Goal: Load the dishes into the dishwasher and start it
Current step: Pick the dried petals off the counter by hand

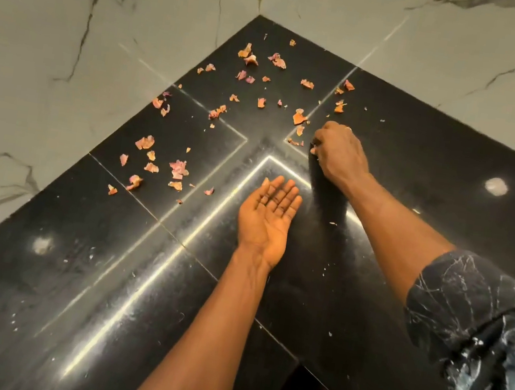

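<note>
Clearly no dishes or dishwasher show. Peels [177, 166] scatter the black counter [422, 159] toward the upper left. The right hand [339, 153], fingers curled down, is nearest, with scraps just left of its fingertips; whether it pinches one is unclear. The left hand [268, 211] lies palm-up below, fingers straight.

Right hand [339, 153]: fingers [316, 147] curl under its back, tips hidden; whether they pinch any reddish scraps [299, 118] cannot be determined. White specks [330, 333] below that hand are too small to identify (nature undetermined). Worktop [71, 267] runs off the lower and left edges. Patterned sleeve [482, 312], lower right of that hand, is cut off.
</note>
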A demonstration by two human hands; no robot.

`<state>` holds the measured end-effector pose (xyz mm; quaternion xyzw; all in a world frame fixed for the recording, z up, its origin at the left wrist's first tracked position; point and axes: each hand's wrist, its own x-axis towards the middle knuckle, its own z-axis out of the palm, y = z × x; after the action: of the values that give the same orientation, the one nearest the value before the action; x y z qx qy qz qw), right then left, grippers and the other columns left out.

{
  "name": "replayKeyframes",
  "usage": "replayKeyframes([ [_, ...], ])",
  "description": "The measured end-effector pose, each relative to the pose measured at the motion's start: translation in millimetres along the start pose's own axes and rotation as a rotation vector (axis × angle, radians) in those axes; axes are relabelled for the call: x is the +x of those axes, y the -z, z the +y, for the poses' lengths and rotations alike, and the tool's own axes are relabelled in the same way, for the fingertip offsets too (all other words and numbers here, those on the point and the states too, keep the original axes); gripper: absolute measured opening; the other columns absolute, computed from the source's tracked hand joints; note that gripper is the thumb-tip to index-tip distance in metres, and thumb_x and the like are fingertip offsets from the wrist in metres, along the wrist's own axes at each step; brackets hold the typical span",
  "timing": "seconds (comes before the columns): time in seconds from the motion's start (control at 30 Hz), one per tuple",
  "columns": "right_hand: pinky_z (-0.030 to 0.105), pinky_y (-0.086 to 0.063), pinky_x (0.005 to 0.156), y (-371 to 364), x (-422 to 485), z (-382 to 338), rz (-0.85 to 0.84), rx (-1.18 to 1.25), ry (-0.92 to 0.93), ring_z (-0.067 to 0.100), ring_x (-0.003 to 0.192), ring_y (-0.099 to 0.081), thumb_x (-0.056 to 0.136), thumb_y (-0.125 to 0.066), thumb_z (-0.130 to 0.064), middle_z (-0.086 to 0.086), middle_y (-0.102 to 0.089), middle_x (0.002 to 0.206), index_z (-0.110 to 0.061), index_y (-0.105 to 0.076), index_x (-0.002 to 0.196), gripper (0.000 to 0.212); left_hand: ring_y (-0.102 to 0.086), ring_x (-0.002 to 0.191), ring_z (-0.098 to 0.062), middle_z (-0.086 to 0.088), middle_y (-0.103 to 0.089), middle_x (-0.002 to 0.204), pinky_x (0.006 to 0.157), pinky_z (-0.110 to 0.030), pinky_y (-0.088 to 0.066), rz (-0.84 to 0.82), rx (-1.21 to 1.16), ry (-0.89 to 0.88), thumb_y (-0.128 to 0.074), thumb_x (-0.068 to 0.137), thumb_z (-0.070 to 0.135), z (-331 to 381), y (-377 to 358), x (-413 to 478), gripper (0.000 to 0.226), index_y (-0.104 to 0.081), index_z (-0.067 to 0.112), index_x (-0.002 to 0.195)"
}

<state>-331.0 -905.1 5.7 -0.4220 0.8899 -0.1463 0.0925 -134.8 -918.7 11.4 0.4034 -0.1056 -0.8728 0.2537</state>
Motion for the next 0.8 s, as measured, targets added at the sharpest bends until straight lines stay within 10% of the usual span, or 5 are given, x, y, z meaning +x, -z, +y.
replayKeyframes([
  [0.37, 0.045, -0.053, 0.080, 11, -15, 9, -0.026, -0.101, 0.193, 0.034, 0.101, -0.058, 0.092, -0.064, -0.012, 0.009, -0.061, 0.107, -0.015, -0.071, 0.110, 0.020, -0.060, 0.124, -0.033, -0.024, -0.059, 0.135, 0.111, -0.044, -0.044, 0.004, -0.073, 0.001, -0.058, 0.096, 0.026, -11, -2, 10, 0.046, -0.058, -0.003, 0.132],
  [0.6, 0.031, -0.037, 0.064, -3, -13, -4, -0.024, -0.117, 0.180, 0.030, 0.083, -0.059, 0.078, -0.041, -0.023, 0.006, -0.059, 0.086, -0.013, -0.071, 0.089, 0.033, -0.062, 0.120, -0.033, -0.024, -0.064, 0.129, 0.108, -0.043, -0.046, 0.008, -0.087, 0.005, -0.057, 0.097, 0.027, -15, -3, 16, 0.044, -0.059, -0.002, 0.130],
  [0.8, 0.039, -0.058, 0.071, 9, -31, -15, -0.074, 0.092, 0.032, 0.028, 0.079, -0.068, 0.081, -0.067, -0.009, 0.008, -0.071, 0.082, -0.018, -0.077, 0.084, 0.013, -0.056, 0.129, -0.034, -0.025, -0.059, 0.135, 0.116, -0.044, -0.037, -0.026, -0.123, 0.020, -0.053, 0.099, 0.032, -12, -3, 25, 0.054, -0.050, -0.005, 0.139],
])
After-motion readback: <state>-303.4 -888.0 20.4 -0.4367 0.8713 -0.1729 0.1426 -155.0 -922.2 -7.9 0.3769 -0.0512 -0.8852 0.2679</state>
